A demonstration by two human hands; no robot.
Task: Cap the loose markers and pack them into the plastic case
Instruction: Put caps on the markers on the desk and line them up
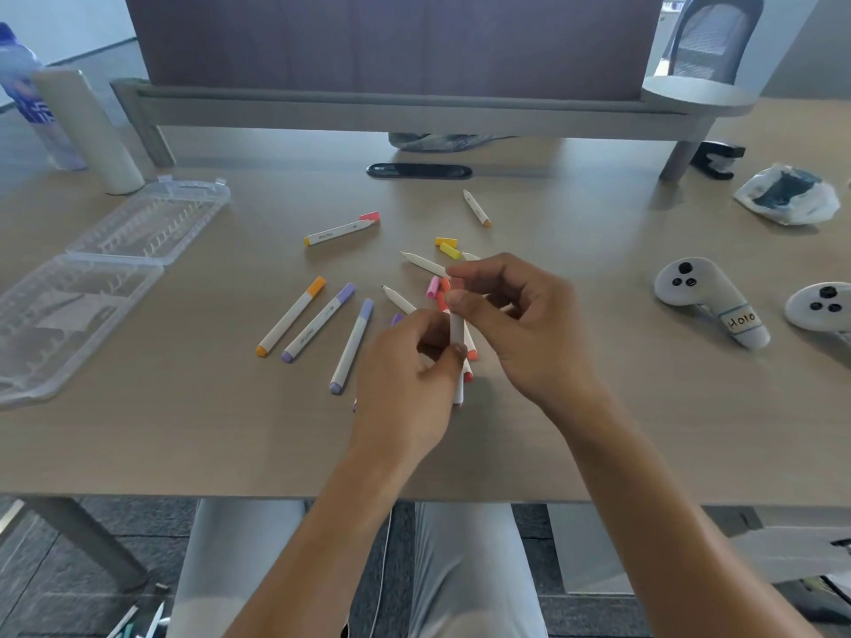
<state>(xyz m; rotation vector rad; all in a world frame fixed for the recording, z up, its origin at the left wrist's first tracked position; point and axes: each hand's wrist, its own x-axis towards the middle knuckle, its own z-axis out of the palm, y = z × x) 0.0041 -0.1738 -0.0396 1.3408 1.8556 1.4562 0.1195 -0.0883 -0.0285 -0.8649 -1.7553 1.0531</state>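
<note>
Capping under way: left hand (410, 361) grips a marker (457, 331), right hand (515, 315) pinches its top; case (69, 287) waits open at nine o'clock.

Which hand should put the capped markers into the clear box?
Probably the left hand. The plastic case lies open at the table's left, and three capped markers lie between it and that hand. The right hand is farther away, pinching a marker's top.

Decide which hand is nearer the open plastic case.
Left. The left hand is mid-table, right of the plastic case; the right hand lies farther right.
</note>
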